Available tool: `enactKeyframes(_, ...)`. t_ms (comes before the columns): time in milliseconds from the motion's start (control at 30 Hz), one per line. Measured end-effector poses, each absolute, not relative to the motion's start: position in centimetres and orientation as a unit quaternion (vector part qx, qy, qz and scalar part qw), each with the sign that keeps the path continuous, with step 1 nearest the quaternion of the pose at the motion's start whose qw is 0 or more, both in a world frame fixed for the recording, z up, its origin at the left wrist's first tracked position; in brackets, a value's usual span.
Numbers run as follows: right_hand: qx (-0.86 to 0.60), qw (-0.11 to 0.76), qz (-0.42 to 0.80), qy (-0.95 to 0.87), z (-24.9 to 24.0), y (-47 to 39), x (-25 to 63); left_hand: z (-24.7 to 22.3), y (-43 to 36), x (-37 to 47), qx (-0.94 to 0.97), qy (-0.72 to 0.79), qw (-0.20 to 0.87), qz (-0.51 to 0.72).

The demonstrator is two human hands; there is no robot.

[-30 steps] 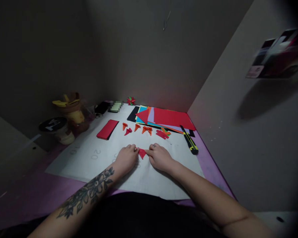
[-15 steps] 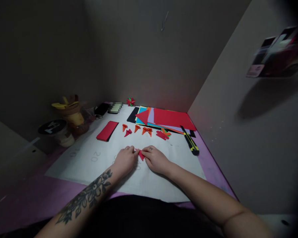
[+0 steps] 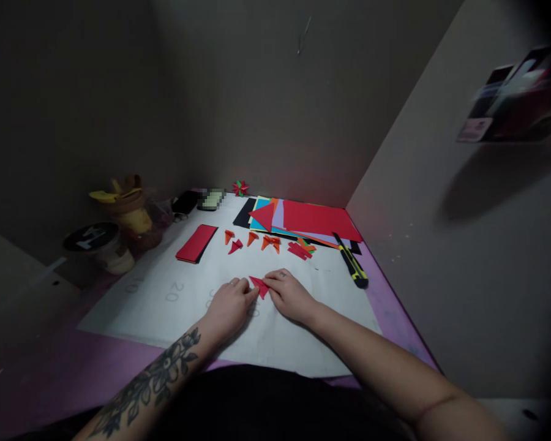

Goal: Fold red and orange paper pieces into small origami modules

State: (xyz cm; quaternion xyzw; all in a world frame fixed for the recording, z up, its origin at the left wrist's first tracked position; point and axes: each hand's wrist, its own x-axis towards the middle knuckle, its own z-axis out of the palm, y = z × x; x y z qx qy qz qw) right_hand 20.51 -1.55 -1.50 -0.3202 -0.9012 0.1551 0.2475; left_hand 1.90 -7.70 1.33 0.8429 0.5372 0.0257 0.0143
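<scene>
A small red folded paper (image 3: 259, 285) lies on the white sheet (image 3: 303, 349) between my hands, its pointed left corner showing. My left hand (image 3: 231, 307) is closed, with its fingertips on the paper's lower left edge. On the paper's right side, my right hand (image 3: 288, 294) pinches it with thumb and fingers. Just beyond are orange folded pieces (image 3: 271, 243), a red folded piece (image 3: 235, 246) and small red strips (image 3: 300, 250).
A red paper stack (image 3: 196, 243) lies to the left, large coloured sheets (image 3: 319, 220) at the back. A yellow-black cutter (image 3: 353, 266) rests at right. A lidded cup (image 3: 96, 242), a phone (image 3: 186, 202) and a paper star (image 3: 240, 188) stand or lie farther off.
My left hand has shifted slightly left and down along the paper, uncovering more of its upper left corner. The right hand has barely moved.
</scene>
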Motion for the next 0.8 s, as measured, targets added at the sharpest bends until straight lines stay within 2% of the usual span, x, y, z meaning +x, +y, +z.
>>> enactKeyframes(233,-0.298,0.23,0.16,-0.912,-1.3,-1.5,20.5,1.3,-7.6,2.0,0.843,0.537,0.013,0.026)
enactKeyframes(467,-0.296,0.252,0.189,-0.902,-1.4,-1.3,20.7,1.3,-7.5,2.0,0.846,0.532,0.01,0.03)
enactKeyframes(667,-0.363,0.278,0.199,-0.867,-1.6,-0.6,19.9,1.3,-7.5,2.0,0.843,0.536,0.013,0.029)
enactKeyframes(800,-0.442,0.258,0.222,-0.83,-1.4,0.7,18.6,1.1,-7.5,1.9,0.847,0.53,0.009,0.034)
